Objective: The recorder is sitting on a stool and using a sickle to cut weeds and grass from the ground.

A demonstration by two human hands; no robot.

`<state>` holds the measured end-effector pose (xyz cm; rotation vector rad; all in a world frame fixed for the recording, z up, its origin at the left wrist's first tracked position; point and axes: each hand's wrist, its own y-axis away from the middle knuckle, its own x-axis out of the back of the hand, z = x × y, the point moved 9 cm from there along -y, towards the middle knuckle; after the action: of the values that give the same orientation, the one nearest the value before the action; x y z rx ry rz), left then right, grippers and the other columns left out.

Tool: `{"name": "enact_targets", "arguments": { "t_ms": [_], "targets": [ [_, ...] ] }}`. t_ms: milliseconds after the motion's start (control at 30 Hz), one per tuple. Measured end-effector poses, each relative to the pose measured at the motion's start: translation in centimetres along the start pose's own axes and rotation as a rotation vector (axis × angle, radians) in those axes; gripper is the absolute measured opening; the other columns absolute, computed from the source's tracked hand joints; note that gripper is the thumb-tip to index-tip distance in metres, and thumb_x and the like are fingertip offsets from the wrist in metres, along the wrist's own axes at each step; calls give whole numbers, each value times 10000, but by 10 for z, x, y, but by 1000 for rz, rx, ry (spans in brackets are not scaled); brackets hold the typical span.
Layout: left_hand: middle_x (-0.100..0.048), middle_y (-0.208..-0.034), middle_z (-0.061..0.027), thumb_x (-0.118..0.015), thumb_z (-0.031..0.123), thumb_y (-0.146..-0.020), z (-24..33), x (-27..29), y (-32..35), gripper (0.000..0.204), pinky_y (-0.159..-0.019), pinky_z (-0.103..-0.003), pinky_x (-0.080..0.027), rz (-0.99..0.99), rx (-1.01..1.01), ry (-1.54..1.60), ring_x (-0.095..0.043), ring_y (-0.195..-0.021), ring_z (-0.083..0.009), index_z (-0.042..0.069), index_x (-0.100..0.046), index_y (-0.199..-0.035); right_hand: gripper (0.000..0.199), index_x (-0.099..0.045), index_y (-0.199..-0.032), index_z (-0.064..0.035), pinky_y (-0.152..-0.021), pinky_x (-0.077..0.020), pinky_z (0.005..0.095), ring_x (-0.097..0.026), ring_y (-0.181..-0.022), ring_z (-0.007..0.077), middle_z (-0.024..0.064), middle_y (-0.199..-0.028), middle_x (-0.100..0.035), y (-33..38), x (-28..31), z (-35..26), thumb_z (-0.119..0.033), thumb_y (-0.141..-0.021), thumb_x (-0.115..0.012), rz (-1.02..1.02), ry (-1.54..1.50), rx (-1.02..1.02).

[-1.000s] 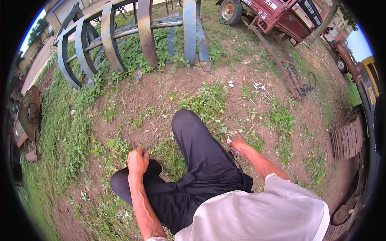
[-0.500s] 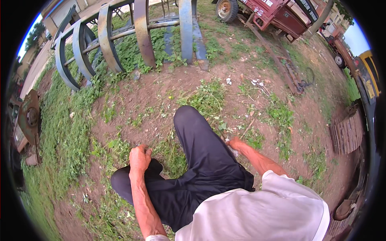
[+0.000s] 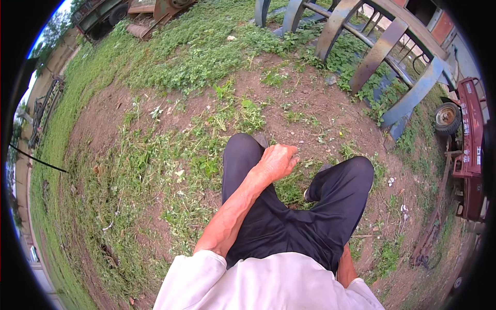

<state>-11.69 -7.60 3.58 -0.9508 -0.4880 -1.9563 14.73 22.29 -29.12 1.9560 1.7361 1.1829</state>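
The left hand (image 3: 279,161) is held with curled fingers beside the left knee in black cloth trousers (image 3: 243,150); whether anything is pinched cannot be told, and the right hand is hidden. Balance could be lost if the loose brown soil (image 3: 106,119) slid underfoot. Between the knees, low, leafy green weeds (image 3: 292,194) are seen, thin-stemmed and tangled.

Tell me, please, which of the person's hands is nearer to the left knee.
Left: the left hand is just right of the left knee; the right hand is hidden, the right forearm disappearing behind the right thigh.
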Motion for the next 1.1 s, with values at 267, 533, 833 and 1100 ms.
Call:
{"name": "enact_targets", "arguments": {
  "t_ms": [267, 533, 833, 1100],
  "targets": [
    [-653, -822, -222, -659, 184, -881, 0, -11, 26, 213, -713, -530, -507, 41, 0, 4, -633, -845, -452, -21, -603, -879, 335, -620, -1185, 50, -815, -525, 374, -663, -985, 265, 164, -1087, -687, 37, 46, 52, -170, -939, -562, 102, -82, 5],
    [-651, -787, -231, -682, 173, -853, -3, -24, 17, 209, -687, -538, -505, 25, -18, 4, -640, -815, -453, -22, -606, -847, 332, -615, -1198, 38, -812, -526, 368, -663, -982, 255, 148, -1087, -686, 78, 98, 77, -161, -938, -560, 275, -249, 15],
    [-661, -789, -236, -686, 171, -843, -4, -24, 18, 201, -682, -539, -511, 26, 3, -3, -647, -802, -460, -17, -616, -839, 330, -609, -1213, 25, -810, -527, 362, -662, -979, 244, 130, -1088, -684, 97, 128, 32, -151, -938, -559, 437, -525, 87],
    [-647, -801, -215, -663, 118, -811, 4, -23, 16, 156, -682, -529, -512, 72, -64, 17, -647, -791, -447, -22, -602, -843, 332, -591, -1190, -17, -746, -476, 322, -559, -850, 140, 21, -1005, -619, 88, 213, -132, -259, -963, -601, 523, -375, 350]
  ]
}}
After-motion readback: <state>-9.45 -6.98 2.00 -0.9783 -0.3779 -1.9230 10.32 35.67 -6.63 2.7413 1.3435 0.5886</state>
